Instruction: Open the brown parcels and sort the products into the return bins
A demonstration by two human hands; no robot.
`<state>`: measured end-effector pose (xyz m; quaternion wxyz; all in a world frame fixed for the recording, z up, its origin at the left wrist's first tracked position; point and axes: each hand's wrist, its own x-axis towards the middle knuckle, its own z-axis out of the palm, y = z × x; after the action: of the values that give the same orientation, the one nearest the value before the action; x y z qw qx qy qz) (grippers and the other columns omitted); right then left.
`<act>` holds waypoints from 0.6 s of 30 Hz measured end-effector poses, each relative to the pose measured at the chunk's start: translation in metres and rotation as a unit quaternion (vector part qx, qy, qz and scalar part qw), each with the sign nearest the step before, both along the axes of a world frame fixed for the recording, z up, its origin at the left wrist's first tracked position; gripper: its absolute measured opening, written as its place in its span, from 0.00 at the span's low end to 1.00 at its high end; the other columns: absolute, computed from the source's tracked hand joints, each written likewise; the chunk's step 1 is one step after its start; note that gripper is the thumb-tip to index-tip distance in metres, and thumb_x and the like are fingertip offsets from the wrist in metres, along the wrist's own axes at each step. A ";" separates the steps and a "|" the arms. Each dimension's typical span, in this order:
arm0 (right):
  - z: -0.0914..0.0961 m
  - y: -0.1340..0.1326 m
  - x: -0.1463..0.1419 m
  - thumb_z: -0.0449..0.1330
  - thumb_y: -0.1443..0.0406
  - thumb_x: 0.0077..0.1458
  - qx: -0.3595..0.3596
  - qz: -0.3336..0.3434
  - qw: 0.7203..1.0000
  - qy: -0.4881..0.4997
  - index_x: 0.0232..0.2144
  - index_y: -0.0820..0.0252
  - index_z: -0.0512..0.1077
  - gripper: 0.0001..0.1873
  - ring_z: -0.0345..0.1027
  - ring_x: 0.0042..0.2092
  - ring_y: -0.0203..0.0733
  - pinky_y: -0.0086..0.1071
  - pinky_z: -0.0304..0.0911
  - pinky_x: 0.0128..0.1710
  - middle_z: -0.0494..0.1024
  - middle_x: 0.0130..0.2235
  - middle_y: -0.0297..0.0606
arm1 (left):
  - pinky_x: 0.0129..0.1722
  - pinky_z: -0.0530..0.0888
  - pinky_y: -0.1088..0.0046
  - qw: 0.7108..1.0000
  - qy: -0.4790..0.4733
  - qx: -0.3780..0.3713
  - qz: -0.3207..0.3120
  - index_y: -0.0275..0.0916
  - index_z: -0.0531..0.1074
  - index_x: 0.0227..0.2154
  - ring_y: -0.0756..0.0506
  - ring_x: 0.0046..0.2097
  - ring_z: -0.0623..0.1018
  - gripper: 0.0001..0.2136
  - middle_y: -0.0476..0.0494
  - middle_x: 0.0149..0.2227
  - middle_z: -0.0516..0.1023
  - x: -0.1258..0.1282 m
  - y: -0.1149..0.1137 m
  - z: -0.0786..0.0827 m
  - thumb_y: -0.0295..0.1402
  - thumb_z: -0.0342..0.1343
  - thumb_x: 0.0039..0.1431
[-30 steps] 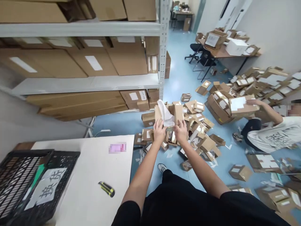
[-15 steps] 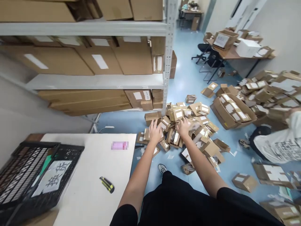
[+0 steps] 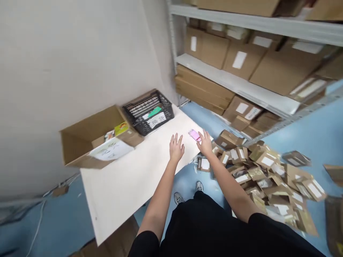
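My left hand (image 3: 176,148) is open above the white tabletop (image 3: 150,167), fingers spread, with nothing in it. Beside the table's right edge, my right hand (image 3: 205,144) is open too, its fingers apart and holding nothing. Its thumb and fingertips come up against the right end of a flat pink thing (image 3: 194,135), perhaps a phone; I cannot tell if they touch. The yellow-and-black utility knife seen earlier on the table does not show now. A black plastic basket (image 3: 146,125) with a paper sign and a green item stands at the table's back.
An open carton (image 3: 80,132) with small packages sits left of the basket. Metal shelving (image 3: 233,80) full of cartons stands behind on the right. Many small cardboard boxes (image 3: 268,178) lie heaped on the blue floor, right of the table.
My view has swung left, from the box heap to the table. Both hands were over the heap and are now by the table. The person on the right has left the view.
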<state>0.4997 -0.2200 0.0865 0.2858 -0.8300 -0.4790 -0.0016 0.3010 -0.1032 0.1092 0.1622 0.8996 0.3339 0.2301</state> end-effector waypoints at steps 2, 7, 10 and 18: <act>0.001 0.032 -0.043 0.57 0.65 0.62 -0.010 0.058 0.998 -0.008 0.70 0.60 0.64 0.34 0.43 0.75 0.63 0.60 0.53 0.71 0.53 0.76 0.51 | 0.73 0.60 0.45 0.998 -0.002 -0.007 0.054 0.42 0.63 0.71 0.31 0.77 0.53 0.29 0.38 0.76 0.57 -0.055 0.015 -0.005 0.32 0.55 0.67; -0.002 0.071 -0.129 0.57 0.66 0.62 -0.030 0.160 0.987 -0.011 0.71 0.57 0.63 0.35 0.41 0.76 0.63 0.60 0.56 0.70 0.51 0.77 0.48 | 0.73 0.61 0.46 0.987 -0.001 -0.031 0.159 0.40 0.63 0.71 0.31 0.76 0.55 0.29 0.36 0.75 0.58 -0.152 0.030 -0.029 0.32 0.54 0.67; -0.009 0.075 -0.151 0.56 0.66 0.63 -0.042 0.185 0.982 -0.006 0.71 0.57 0.63 0.34 0.41 0.76 0.62 0.58 0.58 0.68 0.52 0.76 0.48 | 0.72 0.62 0.45 0.982 0.012 -0.061 0.178 0.40 0.63 0.71 0.30 0.75 0.57 0.30 0.35 0.75 0.59 -0.172 0.028 -0.048 0.31 0.54 0.66; -0.058 0.065 -0.068 0.56 0.64 0.63 -0.110 0.154 0.982 0.010 0.70 0.59 0.64 0.33 0.40 0.76 0.65 0.60 0.57 0.68 0.52 0.76 0.51 | 0.71 0.64 0.46 0.978 0.043 -0.137 0.154 0.39 0.64 0.70 0.31 0.74 0.60 0.29 0.33 0.74 0.59 -0.100 0.009 -0.109 0.31 0.54 0.67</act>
<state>0.4316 -0.1549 0.0286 0.1943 -0.7725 -0.5957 0.1031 0.2010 -0.0944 -0.0001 0.2318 0.8158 0.5032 0.1660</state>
